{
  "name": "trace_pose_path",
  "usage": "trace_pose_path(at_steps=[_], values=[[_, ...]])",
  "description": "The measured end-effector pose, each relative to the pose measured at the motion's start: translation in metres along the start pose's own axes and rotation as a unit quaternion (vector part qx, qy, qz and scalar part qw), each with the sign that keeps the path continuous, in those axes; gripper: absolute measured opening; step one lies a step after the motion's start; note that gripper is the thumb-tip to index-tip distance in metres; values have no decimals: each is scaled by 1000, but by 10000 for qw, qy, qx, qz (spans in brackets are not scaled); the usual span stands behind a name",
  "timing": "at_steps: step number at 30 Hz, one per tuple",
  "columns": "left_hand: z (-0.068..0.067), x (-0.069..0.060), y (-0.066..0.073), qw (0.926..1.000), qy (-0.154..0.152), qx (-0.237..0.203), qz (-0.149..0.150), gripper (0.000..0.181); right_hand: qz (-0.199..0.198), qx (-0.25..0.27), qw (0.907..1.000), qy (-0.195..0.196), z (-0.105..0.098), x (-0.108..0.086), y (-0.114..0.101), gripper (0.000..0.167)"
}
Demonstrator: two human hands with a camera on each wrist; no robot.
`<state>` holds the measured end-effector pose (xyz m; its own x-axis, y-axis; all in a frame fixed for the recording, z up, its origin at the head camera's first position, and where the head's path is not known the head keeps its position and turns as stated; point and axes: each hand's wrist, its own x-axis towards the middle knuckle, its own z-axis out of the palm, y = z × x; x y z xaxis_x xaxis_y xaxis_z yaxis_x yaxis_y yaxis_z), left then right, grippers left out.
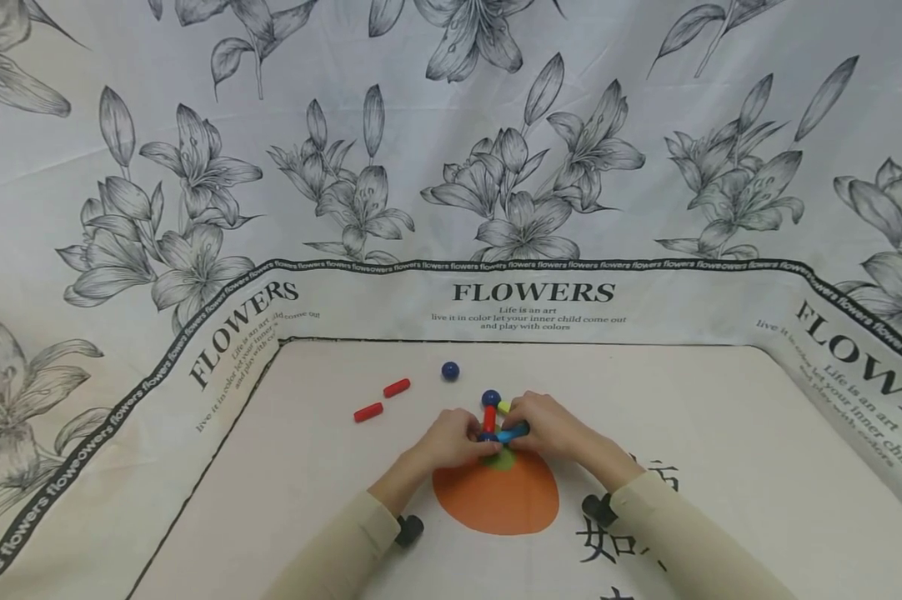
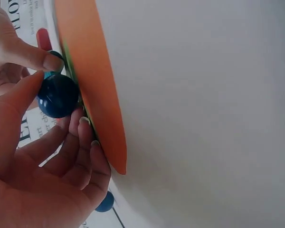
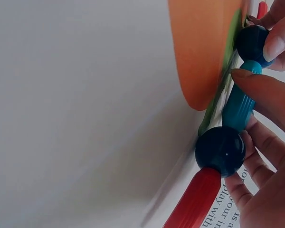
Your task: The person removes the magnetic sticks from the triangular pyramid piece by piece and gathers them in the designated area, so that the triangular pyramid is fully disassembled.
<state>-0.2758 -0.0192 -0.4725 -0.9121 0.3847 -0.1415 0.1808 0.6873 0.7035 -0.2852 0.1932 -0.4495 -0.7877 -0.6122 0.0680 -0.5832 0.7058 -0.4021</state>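
Note:
My left hand (image 1: 454,438) pinches a glossy dark blue ball (image 2: 58,96) between thumb and fingers, above the printed orange fruit. My right hand (image 1: 547,427) holds a light blue ribbed toy rod (image 3: 239,102), which joins that ball to another dark blue ball (image 3: 220,152). From this second ball a red rod (image 3: 194,199) extends in the right wrist view; the right hand hides it in the head view. Another red rod (image 1: 489,419) runs from the left hand's ball to a far blue ball (image 1: 491,398). Beside it, a yellow-green piece (image 1: 504,407) is partly covered by right fingers.
Two loose red rods (image 1: 397,387) lie to the left on the white printed cloth (image 1: 331,500). A single blue ball (image 1: 450,371) rests behind them to the right. A flower-patterned curtain (image 1: 391,50) rises beyond the back edge.

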Motion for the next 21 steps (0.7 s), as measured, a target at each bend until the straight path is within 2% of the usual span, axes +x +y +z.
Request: trace_pose_path(at_steps=[8,21], values=[[-3,-3,2,10000,-42,-40,27,34,47,-164,9998,-31,0,0,1,13],[-7,-1,0,9996,-254,-38,78,33,-18,-14,10000,-47,2,2,2,13]])
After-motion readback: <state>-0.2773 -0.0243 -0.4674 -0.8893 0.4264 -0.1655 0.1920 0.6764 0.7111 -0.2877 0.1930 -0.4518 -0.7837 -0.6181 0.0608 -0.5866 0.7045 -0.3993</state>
